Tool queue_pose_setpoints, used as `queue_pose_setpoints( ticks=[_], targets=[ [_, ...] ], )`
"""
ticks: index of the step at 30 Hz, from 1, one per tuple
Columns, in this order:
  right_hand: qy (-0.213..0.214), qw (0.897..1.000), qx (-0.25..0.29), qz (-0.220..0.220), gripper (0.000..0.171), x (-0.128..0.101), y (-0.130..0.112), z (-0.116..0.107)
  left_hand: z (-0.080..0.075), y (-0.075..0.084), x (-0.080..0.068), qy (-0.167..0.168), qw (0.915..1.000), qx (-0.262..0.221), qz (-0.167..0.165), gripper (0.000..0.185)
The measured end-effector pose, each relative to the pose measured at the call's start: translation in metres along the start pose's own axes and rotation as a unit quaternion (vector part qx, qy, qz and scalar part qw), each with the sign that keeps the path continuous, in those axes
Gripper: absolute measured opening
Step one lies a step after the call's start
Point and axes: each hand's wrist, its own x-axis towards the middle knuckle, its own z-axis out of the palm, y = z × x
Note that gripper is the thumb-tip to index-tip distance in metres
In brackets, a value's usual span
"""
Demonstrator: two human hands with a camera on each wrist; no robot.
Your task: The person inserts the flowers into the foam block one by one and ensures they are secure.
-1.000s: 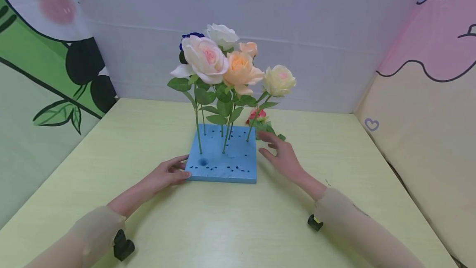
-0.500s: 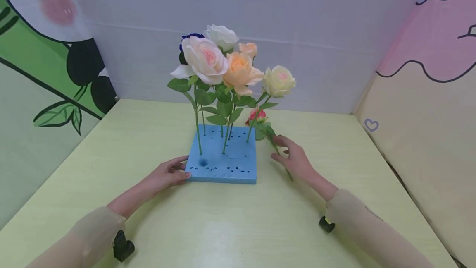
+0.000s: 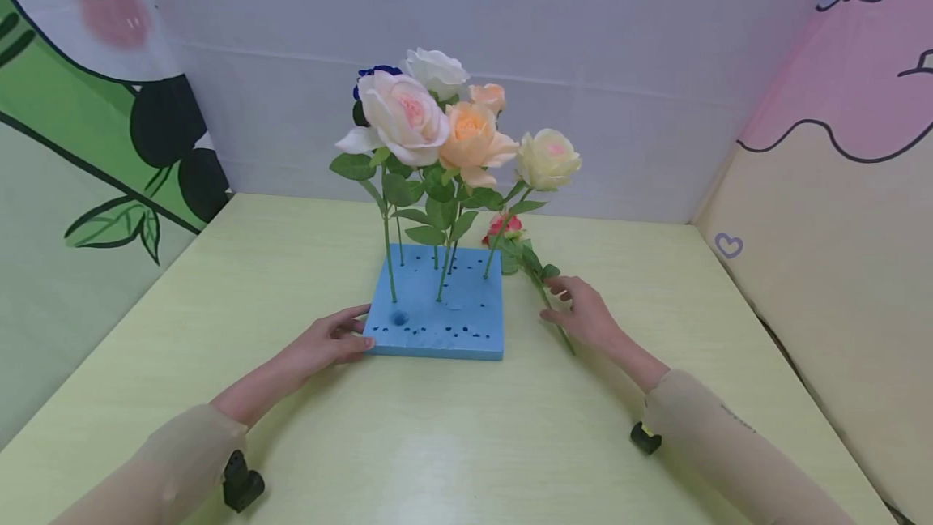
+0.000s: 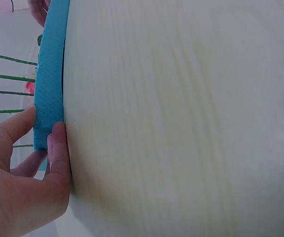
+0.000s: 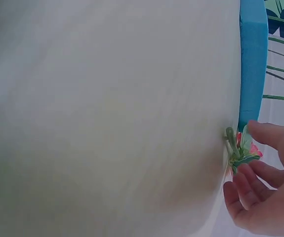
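Observation:
A blue foam block (image 3: 452,318) lies on the pale green table (image 3: 452,428) with several roses standing in it, among them a big pink one (image 3: 402,113), an orange one (image 3: 470,136) and a cream one (image 3: 548,157). My left hand (image 3: 331,339) grips the block's near left corner; in the left wrist view the thumb (image 4: 13,131) lies on top of the block (image 4: 50,74). A small red rose (image 3: 503,227) lies just right of the block. My right hand (image 3: 583,316) pinches its green stem (image 3: 543,292); the right wrist view shows the leaves (image 5: 238,150) at the fingers (image 5: 250,180).
Printed panels wall in the table: a green leaf print (image 3: 87,185) on the left, white (image 3: 583,63) at the back, pink and cream (image 3: 838,185) on the right. The foam top (image 3: 445,329) has several small holes and one bigger hole (image 3: 398,317).
My right hand has moved right, away from the block's side, and closed its fingers on the red rose's stem. The left hand and the block have stayed put.

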Motion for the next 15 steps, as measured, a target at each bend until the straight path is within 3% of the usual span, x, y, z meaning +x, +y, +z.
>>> queue_pose_setpoints(
  ticks=[6, 15],
  targets=[
    [-0.019, 1.000, -0.018, 0.013, 0.055, 0.003, 0.003, -0.003, 0.000, 0.000, 0.000, -0.004, 1.0000, -0.008, 0.004, 0.075],
    [-0.093, 0.995, -0.025, 0.020, 0.051, 0.011, 0.004, -0.009, 0.000, 0.001, 0.000, -0.002, 1.0000, -0.006, 0.000, 0.075]
  ],
)
